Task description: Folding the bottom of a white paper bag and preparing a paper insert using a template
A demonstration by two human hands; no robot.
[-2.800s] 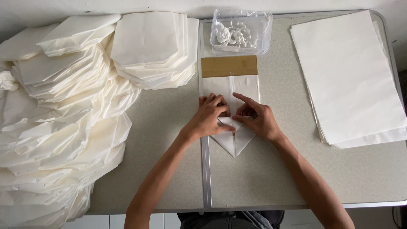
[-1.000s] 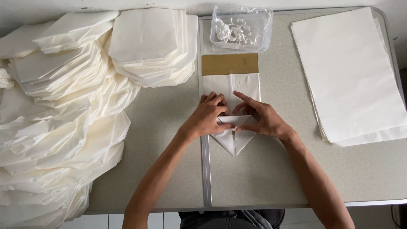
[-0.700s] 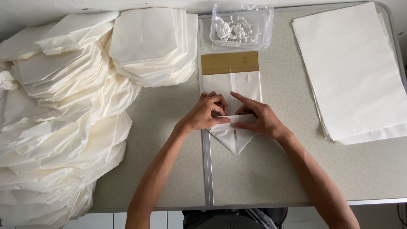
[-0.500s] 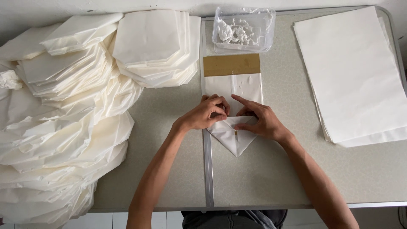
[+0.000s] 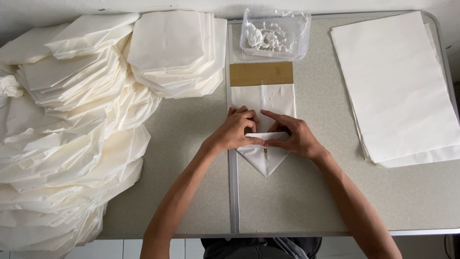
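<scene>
a: while you press on that white paper bag point(image 5: 263, 125), its lower end is already folded to a point and a flap is turned over across the middle. the upper part lies flat and unfolded just below the brown strip point(image 5: 261, 74).

b: so where does it lie, taking the strip as the mark?

a: directly below the strip, touching it, near the middle of the table point(image 5: 306, 201). judging from that, the bottom fold looks partly done; the flap looks not yet flattened or fixed.

b: and your hands?

a: your left hand point(image 5: 234, 132) is curled, fingertips and thumb pinching the flap's edge. your right hand point(image 5: 293, 136) lies flatter, forefinger stretched toward the left hand, thumb under the flap's edge. both are closed on the bag, below the strip, forearms coming up from the near edge.

b: around it?

a: above the strip, a clear plastic tub point(image 5: 274, 34) with white paste. right of the strip, well apart, a stack of flat white sheets point(image 5: 397, 86). left of it, a pile of finished bags point(image 5: 86, 115) spilling down past the table's edge.
</scene>
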